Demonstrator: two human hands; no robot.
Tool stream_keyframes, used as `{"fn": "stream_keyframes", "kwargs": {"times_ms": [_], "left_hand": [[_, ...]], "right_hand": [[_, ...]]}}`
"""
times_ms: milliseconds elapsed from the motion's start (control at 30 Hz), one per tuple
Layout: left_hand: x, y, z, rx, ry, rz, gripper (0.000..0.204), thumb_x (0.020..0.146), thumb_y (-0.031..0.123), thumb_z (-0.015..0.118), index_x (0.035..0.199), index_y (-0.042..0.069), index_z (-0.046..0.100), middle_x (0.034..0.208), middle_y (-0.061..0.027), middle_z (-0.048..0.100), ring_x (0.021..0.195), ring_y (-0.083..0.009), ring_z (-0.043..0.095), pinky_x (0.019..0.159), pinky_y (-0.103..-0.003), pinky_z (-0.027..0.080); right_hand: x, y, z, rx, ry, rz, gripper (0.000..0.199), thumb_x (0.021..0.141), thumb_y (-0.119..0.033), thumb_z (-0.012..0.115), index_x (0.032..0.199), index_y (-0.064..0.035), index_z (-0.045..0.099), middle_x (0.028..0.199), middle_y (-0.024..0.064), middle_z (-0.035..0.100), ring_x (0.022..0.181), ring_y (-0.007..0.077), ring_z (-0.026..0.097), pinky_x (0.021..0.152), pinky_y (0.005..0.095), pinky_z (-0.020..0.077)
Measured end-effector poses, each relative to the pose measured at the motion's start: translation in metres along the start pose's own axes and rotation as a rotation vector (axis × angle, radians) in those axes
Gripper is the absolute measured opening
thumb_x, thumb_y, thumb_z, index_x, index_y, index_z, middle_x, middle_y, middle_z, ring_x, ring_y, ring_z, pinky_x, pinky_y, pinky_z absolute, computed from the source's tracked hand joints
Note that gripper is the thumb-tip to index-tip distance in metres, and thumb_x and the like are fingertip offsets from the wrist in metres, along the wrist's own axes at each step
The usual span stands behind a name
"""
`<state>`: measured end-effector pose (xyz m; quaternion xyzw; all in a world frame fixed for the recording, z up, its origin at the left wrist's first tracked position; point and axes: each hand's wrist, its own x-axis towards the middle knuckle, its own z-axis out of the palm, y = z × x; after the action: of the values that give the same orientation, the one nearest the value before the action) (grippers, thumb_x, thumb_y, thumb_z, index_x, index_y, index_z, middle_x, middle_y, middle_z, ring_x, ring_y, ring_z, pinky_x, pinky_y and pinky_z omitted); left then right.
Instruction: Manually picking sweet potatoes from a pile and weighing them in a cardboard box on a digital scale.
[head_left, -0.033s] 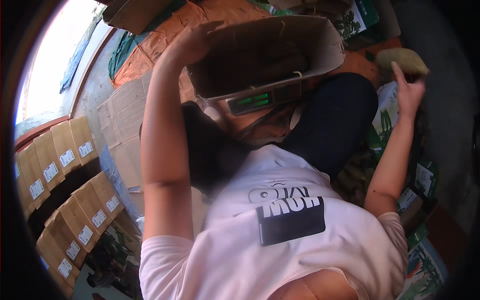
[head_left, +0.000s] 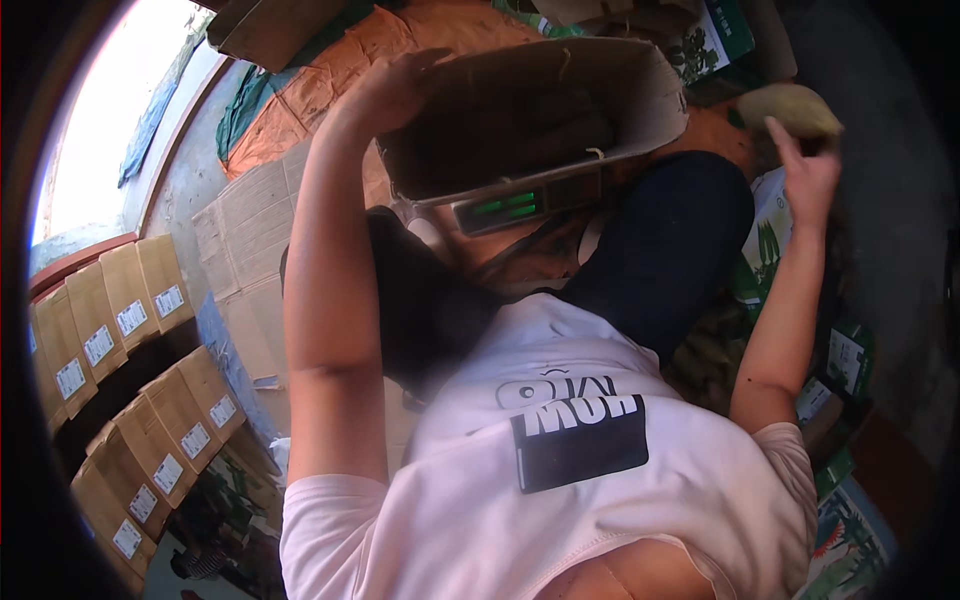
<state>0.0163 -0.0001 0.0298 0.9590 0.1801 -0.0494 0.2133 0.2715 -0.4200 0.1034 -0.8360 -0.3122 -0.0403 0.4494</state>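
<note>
My right hand (head_left: 808, 170) is closed round a thick, oblong, yellow-brown tuber (head_left: 790, 108), held up to the right of an open cardboard box (head_left: 640, 95). At the box's left edge, my left hand (head_left: 405, 90) grips the rim, its fingers partly lost in shadow. Several long brownish pieces (head_left: 565, 125) lie inside, too dim to name surely. Beneath the box's near side is a digital scale (head_left: 505, 207) with a lit green display, between my bent legs.
An orange sheet (head_left: 300, 110) spreads behind the box. Flattened cardboard (head_left: 245, 230) lies on the left. Beyond it stand rows of labelled brown cartons (head_left: 130, 300). Green-and-white printed cartons (head_left: 765, 240) are beside my right leg, with more tubers (head_left: 700, 355) near them.
My right hand has shifted slightly left and up with the tuber, closer to the box. My left hand stays at the box's rim.
</note>
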Motion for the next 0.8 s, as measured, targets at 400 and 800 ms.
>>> {"fn": "stream_keyframes", "kwargs": {"times_ms": [400, 800], "left_hand": [[0.001, -0.017, 0.005, -0.049, 0.052, 0.062, 0.041, 0.098, 0.017, 0.05, 0.138, 0.011, 0.059, 0.126, -0.0218, 0.066, 0.121, -0.0392, 0.06, 0.102, -0.047, 0.048], [0.009, -0.017, 0.006, -0.162, 0.112, 0.162, 0.043, 0.096, 0.002, 0.053, 0.137, 0.013, 0.06, 0.12, -0.0174, 0.071, 0.116, -0.0337, 0.065, 0.099, -0.043, 0.051]], "right_hand": [[-0.03, -0.089, 0.264, -0.588, -0.818, -0.549, 0.029, 0.08, -0.014, 0.073, 0.108, -0.0081, 0.064, 0.114, 0.0103, 0.065, 0.11, 0.031, 0.065, 0.083, 0.045, 0.0592], [-0.058, -0.079, 0.121, -0.023, -0.193, -0.35, 0.028, 0.086, -0.012, 0.074, 0.113, -0.0072, 0.067, 0.107, 0.0121, 0.07, 0.1, 0.0315, 0.069, 0.084, 0.0403, 0.0571]]}}
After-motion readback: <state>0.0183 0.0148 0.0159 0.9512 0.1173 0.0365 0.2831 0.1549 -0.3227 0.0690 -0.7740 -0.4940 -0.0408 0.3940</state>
